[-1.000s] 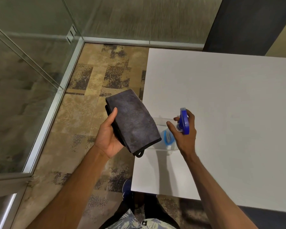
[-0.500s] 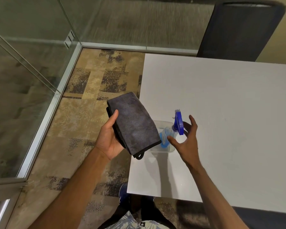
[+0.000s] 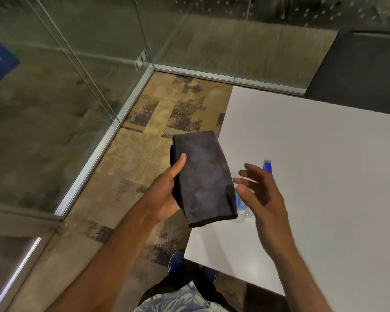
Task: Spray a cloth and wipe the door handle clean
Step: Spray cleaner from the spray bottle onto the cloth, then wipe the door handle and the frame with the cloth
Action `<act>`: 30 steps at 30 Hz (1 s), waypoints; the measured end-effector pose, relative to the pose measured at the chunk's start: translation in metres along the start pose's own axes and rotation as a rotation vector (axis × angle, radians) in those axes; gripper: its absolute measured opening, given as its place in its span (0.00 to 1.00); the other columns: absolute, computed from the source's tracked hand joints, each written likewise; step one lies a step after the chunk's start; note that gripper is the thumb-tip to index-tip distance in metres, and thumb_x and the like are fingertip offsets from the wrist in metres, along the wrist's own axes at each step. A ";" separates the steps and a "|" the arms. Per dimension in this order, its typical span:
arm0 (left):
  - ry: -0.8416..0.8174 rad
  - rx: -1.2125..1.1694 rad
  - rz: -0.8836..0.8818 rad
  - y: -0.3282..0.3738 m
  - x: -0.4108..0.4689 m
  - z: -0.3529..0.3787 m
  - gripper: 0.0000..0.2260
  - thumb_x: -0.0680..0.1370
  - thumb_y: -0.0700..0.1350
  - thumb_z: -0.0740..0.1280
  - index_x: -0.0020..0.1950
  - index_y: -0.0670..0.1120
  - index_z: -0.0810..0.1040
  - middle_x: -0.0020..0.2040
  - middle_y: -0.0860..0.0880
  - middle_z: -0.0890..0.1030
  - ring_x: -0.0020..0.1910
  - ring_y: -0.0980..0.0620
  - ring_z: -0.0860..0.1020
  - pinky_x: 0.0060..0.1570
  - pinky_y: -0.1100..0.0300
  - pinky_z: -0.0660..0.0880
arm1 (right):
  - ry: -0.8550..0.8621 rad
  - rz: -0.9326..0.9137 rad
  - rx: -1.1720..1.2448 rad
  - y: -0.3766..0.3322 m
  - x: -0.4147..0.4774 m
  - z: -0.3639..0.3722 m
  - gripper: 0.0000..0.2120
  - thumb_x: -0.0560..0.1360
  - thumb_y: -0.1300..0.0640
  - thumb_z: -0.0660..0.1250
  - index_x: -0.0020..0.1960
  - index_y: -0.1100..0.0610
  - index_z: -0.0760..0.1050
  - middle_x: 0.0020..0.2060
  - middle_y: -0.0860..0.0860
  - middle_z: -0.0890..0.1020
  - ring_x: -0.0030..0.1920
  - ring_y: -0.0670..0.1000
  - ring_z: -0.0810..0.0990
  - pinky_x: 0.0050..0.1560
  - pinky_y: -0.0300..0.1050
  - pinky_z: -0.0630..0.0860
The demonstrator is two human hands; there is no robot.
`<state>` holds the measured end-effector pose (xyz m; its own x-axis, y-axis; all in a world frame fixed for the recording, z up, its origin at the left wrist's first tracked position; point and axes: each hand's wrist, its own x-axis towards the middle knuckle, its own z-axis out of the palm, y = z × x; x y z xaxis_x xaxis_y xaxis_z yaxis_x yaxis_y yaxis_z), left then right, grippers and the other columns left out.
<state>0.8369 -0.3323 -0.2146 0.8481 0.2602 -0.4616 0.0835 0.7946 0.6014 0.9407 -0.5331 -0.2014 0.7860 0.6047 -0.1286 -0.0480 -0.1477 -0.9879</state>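
My left hand (image 3: 167, 190) holds a folded dark grey cloth (image 3: 204, 176) flat on its palm, thumb pressed on the cloth's left edge. The cloth hangs over the left edge of the white table (image 3: 324, 176). A clear spray bottle with a blue trigger head (image 3: 268, 165) stands on the table just right of the cloth, mostly hidden behind my right hand (image 3: 261, 199). That hand hovers in front of the bottle with fingers spread and nothing in it. No door handle is in view.
Glass walls with metal floor rails (image 3: 104, 140) run along the left and back. Patterned brown carpet (image 3: 149, 136) lies between glass and table. A dark chair (image 3: 356, 70) stands behind the table's far edge. My shoes (image 3: 176, 264) show below the table's near corner.
My right hand let go of the spray bottle, which now stands on the table, and drew back open. The camera tilted up and left. The cloth stays in my left hand.
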 end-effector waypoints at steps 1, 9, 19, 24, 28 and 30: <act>-0.008 0.015 0.020 0.001 -0.008 0.000 0.20 0.84 0.58 0.65 0.70 0.48 0.81 0.73 0.44 0.79 0.72 0.45 0.79 0.62 0.52 0.81 | -0.099 0.068 0.028 -0.005 0.004 0.009 0.24 0.74 0.42 0.69 0.69 0.44 0.73 0.61 0.40 0.81 0.60 0.41 0.82 0.52 0.33 0.81; 0.148 0.032 0.264 0.026 -0.079 -0.022 0.19 0.84 0.49 0.65 0.73 0.44 0.76 0.69 0.41 0.82 0.67 0.42 0.82 0.59 0.51 0.83 | -0.509 0.197 0.232 -0.022 0.013 0.078 0.22 0.73 0.57 0.75 0.66 0.52 0.76 0.59 0.53 0.85 0.58 0.58 0.85 0.56 0.56 0.83; 0.385 -0.095 0.540 0.063 -0.203 -0.089 0.15 0.79 0.46 0.70 0.64 0.42 0.82 0.60 0.41 0.87 0.57 0.44 0.86 0.53 0.52 0.85 | -0.833 0.170 0.269 -0.056 -0.022 0.206 0.22 0.73 0.64 0.76 0.64 0.51 0.79 0.60 0.57 0.85 0.58 0.61 0.85 0.51 0.50 0.84; 0.458 -0.189 0.645 0.075 -0.278 -0.136 0.10 0.80 0.46 0.70 0.58 0.44 0.85 0.58 0.41 0.87 0.56 0.43 0.86 0.57 0.50 0.85 | -0.983 0.220 0.305 -0.077 -0.065 0.285 0.23 0.71 0.63 0.76 0.65 0.54 0.78 0.60 0.61 0.84 0.58 0.64 0.85 0.50 0.50 0.84; 0.552 -0.199 0.708 0.088 -0.340 -0.177 0.12 0.82 0.46 0.69 0.62 0.42 0.82 0.58 0.42 0.87 0.56 0.45 0.87 0.53 0.54 0.85 | -1.065 0.242 0.319 -0.087 -0.103 0.352 0.22 0.69 0.63 0.76 0.63 0.55 0.79 0.60 0.63 0.84 0.60 0.64 0.84 0.54 0.54 0.84; 0.603 -0.200 0.731 0.094 -0.370 -0.196 0.13 0.82 0.46 0.69 0.65 0.42 0.81 0.59 0.42 0.87 0.57 0.44 0.87 0.53 0.54 0.84 | -1.116 0.258 0.352 -0.090 -0.119 0.382 0.24 0.68 0.64 0.76 0.63 0.55 0.80 0.61 0.63 0.83 0.61 0.64 0.83 0.58 0.55 0.82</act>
<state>0.4287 -0.2463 -0.1147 0.2398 0.9208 -0.3077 -0.4963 0.3887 0.7763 0.6155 -0.2926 -0.1302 -0.2319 0.9596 -0.1593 -0.4284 -0.2478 -0.8689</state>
